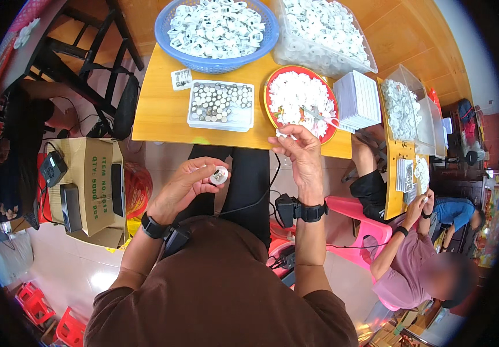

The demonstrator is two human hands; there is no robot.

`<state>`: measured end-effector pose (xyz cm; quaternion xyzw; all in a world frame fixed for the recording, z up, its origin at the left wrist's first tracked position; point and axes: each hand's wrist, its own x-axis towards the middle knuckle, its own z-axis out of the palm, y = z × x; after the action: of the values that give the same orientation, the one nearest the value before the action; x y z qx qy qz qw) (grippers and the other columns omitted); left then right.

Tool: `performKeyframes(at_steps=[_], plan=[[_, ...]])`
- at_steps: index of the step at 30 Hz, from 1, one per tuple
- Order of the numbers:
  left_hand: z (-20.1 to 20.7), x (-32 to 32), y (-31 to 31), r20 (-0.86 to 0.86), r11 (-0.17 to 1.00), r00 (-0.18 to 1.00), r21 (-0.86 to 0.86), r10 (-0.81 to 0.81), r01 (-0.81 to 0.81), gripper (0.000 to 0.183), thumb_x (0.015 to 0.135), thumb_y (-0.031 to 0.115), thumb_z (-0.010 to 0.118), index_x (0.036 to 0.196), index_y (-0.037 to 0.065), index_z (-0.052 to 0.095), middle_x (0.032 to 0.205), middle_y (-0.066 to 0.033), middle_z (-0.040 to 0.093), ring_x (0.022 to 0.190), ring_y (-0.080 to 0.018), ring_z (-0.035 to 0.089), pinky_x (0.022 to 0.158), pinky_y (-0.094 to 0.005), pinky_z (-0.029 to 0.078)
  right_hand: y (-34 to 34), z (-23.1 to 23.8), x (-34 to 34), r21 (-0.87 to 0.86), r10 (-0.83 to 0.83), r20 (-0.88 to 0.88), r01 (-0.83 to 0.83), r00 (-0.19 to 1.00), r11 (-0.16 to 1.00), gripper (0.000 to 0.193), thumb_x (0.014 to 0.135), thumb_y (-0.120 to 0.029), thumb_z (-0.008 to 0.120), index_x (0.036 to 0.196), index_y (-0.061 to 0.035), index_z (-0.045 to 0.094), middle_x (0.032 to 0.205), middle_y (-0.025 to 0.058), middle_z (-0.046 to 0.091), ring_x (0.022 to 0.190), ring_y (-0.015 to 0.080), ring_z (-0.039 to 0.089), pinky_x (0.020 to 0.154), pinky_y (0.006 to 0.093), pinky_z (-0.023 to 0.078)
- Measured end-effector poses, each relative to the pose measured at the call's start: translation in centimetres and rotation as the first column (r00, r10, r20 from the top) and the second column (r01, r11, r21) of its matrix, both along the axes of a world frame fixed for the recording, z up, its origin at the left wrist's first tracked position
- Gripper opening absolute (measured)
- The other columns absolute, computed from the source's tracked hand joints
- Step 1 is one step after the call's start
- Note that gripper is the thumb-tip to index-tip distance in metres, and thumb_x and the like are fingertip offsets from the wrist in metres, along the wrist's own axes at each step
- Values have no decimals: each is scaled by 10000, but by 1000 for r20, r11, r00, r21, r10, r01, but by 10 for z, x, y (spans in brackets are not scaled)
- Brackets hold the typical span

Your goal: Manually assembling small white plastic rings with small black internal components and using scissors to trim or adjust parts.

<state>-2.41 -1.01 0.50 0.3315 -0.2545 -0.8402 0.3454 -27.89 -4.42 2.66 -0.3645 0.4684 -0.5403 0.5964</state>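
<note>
My left hand (194,180) is closed around a small round white plastic part (219,175), held over my lap with its open face turned up; something small and dark or metallic shows inside it. My right hand (300,153) is at the near edge of a red and yellow round tray (268,104). Its thumb and fingers pinch a small white piece (282,133), partly hidden by the fingertips. Heaped on that tray are small white plastic pieces (295,95), with a pair of scissors (321,115) on top. Left of it, a clear box (220,125) holds several silvery button cells (217,101).
A blue basket (217,65) and a clear bin (318,61), both full of white parts, stand at the table's back. Stacked white cards (358,98) stand right of the tray. A cardboard box (90,191) sits left. A co-worker sits right on a pink chair (359,222).
</note>
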Motion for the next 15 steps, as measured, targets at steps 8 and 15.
performKeyframes(at_steps=[8, 15], plan=[[-3, 4, 3, -48, 1000, 999, 6, 8, -8, 284, 903, 198, 561, 1104, -2, 574, 979, -108, 640, 834, -134, 635, 687, -226, 550, 4, -13, -4, 70, -26, 193, 12, 981, 997, 149, 817, -23, 635, 966, -28, 643, 895, 52, 646, 803, 167, 650, 643, 254, 552], [-4, 4, 6, -39, 999, 999, 27, 24, -23, 279, 909, 190, 551, 1113, 1, 570, 979, -105, 642, 836, -130, 635, 688, -226, 551, 9, -14, 0, 125, -74, 306, 37, 949, 991, 193, 831, -29, 619, 1023, -19, 628, 888, 49, 644, 782, 156, 645, 644, 261, 558]])
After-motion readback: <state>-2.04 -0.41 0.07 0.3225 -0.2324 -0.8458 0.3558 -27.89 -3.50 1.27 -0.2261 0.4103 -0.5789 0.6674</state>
